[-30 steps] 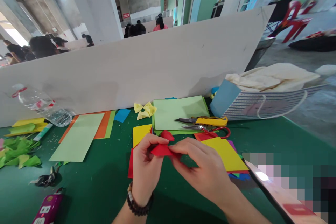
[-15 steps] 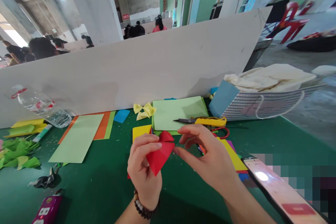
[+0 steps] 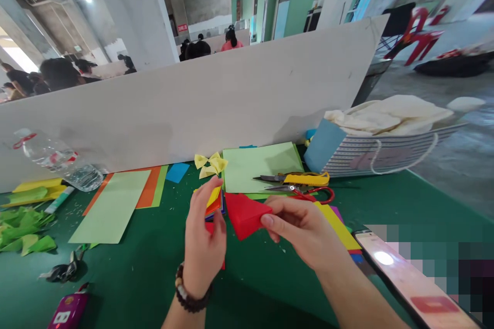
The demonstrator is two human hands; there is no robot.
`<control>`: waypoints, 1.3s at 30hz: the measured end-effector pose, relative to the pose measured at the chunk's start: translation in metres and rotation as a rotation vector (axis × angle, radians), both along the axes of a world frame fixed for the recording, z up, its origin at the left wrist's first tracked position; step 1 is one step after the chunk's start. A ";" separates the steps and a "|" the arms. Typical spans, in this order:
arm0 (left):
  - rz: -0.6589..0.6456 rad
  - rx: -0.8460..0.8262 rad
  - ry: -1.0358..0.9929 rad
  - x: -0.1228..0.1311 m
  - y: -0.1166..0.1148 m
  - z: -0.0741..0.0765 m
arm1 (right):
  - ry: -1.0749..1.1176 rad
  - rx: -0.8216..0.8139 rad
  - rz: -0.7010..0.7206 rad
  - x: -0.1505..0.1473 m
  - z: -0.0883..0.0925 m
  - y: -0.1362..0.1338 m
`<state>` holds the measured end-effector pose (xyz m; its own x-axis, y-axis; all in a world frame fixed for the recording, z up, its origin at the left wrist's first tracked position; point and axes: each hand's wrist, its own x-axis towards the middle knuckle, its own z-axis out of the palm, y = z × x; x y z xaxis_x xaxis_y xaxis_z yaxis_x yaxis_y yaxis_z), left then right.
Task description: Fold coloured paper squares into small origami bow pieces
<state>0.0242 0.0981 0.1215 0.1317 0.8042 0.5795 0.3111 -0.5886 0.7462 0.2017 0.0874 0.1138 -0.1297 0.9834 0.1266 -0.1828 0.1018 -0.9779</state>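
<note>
Since the previous frame, the red folded-paper piece [image 3: 247,216] has been passed from the left hand [image 3: 203,236] to the right hand [image 3: 309,229]. It is pinched at its right corner between right thumb and fingers, held up over the green tabletop [image 3: 146,288], between the two hands. Left hand is raised just beside it, nothing seen gripped, thumb and fingers parted; contact with the paper cannot be told. A dark beaded bracelet [image 3: 189,293] is worn on the left wrist.

Behind the left hand, a stack of small coloured papers [image 3: 213,200], yellow on top, is partly hidden. Beyond it, pale-yellow folded paper pieces [image 3: 210,164] are grouped. Just right of these, pale-green paper sheets [image 3: 254,164] are stacked, overlapped by a yellow-handled cutting tool [image 3: 306,179] and red-handled metal scissors [image 3: 292,188]. Yellow square paper [image 3: 341,229] is laid near the right wrist, on other coloured sheets; a lit smartphone [image 3: 409,272] is placed right of it. Farther out, a blue-and-white striped bag [image 3: 347,157] is stood at far right; at far left, a clear plastic bottle [image 3: 57,157] is tilted against the white partition [image 3: 193,103].
</note>
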 end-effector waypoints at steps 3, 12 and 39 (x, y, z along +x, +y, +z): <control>-0.078 -0.210 -0.098 -0.004 -0.001 0.007 | -0.201 0.067 -0.009 0.004 0.007 -0.002; -0.191 -0.323 -0.127 0.005 -0.004 0.007 | -0.211 0.016 -0.015 0.005 0.006 0.000; -0.264 -0.709 -0.297 0.015 -0.007 0.007 | -0.322 0.078 0.141 0.002 0.006 -0.001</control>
<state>0.0392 0.0913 0.1281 0.2891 0.9572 -0.0151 -0.0415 0.0282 0.9987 0.2034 0.0863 0.1200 -0.3086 0.9421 0.1311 0.1162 0.1742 -0.9778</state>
